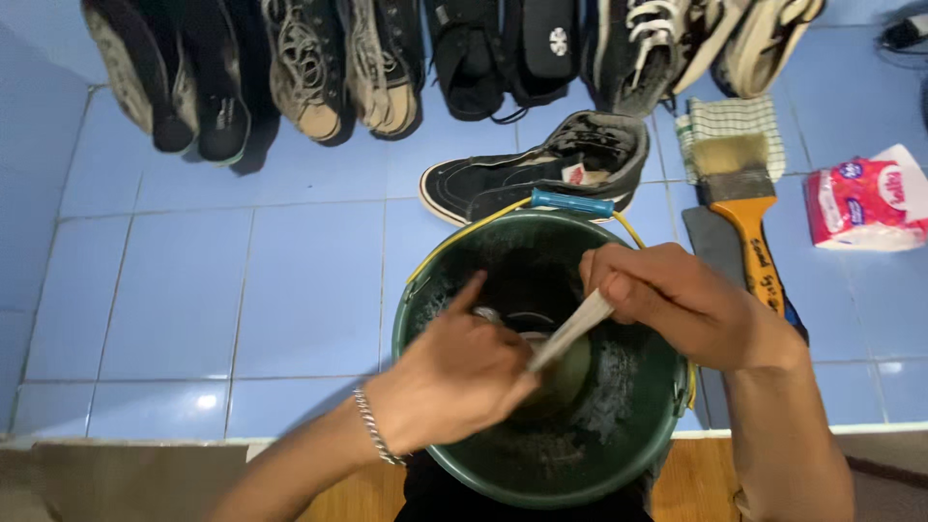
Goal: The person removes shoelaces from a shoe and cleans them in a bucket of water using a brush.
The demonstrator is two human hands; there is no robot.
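Glossy pale-blue floor tiles (290,280) fill the frame, with a row of worn shoes (319,68) along the top edge. At lower centre sits a round dark-green plastic bucket (619,445) with a yellow wire handle and blue grip; a black sneaker (503,184) lies just behind it. A flat wooden-handled paintbrush (739,188) lies to the right. Inside the bucket, the left hand (459,377) curls around a rounded object, index finger raised. The right hand (677,300) has its fingers clamped on a pale flat stick (570,331).
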